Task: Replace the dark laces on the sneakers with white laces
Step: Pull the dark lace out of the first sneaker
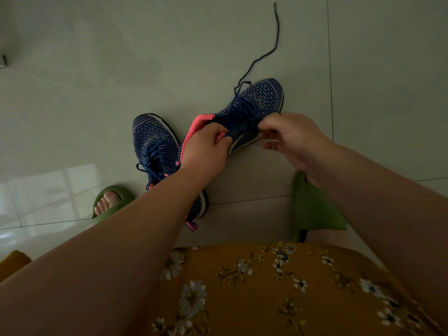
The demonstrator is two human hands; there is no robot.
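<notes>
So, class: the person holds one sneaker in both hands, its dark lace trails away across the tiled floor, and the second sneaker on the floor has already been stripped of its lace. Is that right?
Not quite. The head view shows the second sneaker with its dark lace in place and tied. The rest stands: the left hand and right hand hold the other sneaker, whose loosened lace trails across the tiled floor.

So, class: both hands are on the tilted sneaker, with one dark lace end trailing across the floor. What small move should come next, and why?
Probably the right hand pulls the dark lace from the next eyelet while the left hand steadies the sneaker, as it remains partly threaded.
</notes>
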